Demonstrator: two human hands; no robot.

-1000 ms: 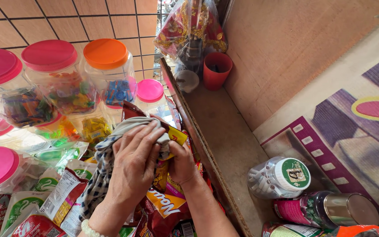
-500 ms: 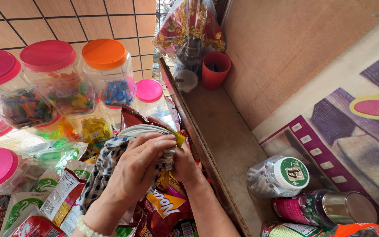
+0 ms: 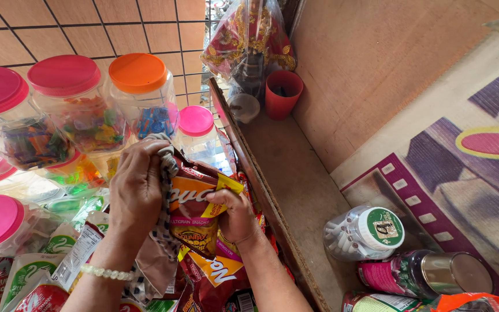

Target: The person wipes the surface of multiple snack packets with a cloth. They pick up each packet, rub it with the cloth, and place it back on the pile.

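Both hands [image 3: 137, 188] [image 3: 235, 214] grip maroon snack packet [image 3: 194, 211] — orange label.

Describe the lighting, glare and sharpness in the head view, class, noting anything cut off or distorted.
Head view: soft even daylight, faint shadows; the left hand and right hand on the snack packet look sharp; mild glare on the clear jars and the metal tin lid; wide-angle bending at the edges; the bottom packets are cropped.
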